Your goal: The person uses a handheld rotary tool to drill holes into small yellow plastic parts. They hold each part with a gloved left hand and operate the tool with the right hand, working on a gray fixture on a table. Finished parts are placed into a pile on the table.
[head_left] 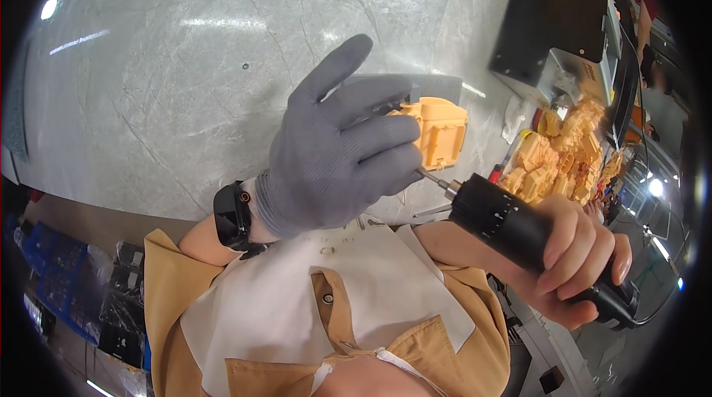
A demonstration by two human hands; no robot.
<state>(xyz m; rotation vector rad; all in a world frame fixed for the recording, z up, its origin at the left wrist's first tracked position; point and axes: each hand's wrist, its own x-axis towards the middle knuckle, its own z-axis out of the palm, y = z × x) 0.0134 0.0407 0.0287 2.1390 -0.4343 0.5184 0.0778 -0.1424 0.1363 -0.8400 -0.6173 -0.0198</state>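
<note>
Orange moulded-plastic housing (445,134) sat just beyond the tip of the black electric screwdriver (500,220). Gloved left grip (337,145) curled against it; thumb hidden, couldn't tell if clamped. Right grip (582,256) wrapped the screwdriver. Housing likely light, stiff, thin-edged: best held by outer walls.

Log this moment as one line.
left hand: gloved, over orange part; right hand: bare, gripping black power screwdriver; bit: near left fingertips; orange pile: at right

Bright glare dots the tabletop (185,93); the warped, dim edges seem blurred.
</note>
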